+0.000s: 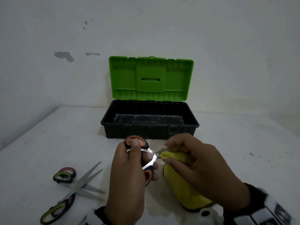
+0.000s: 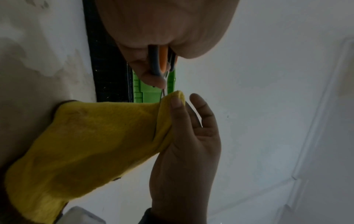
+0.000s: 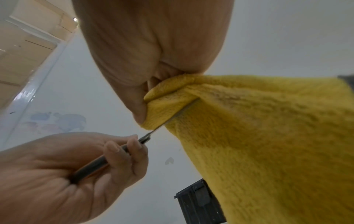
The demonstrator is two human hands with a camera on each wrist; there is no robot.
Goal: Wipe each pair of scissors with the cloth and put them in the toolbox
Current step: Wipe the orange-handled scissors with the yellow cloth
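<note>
We note bare hands, left hand (image 1: 128, 181) and right hand (image 1: 203, 166), with dark cuffs at both wrists and white-and-black wrist-mounted devices strapped just behind those cuffs.

White worktop (image 1: 48, 143) with a scuffed, speckled surface and a wet-looking patch near its front edge. It butts against a plain white wall (image 1: 162, 21) with grey chips where paint has flaked off (image 1: 64, 56). Lighting dim and even. Right wrist view: pale beige panelled door or cabinet (image 3: 25, 45) at upper left, faint blue-grey stains (image 3: 63, 121) on the white surface.
</note>
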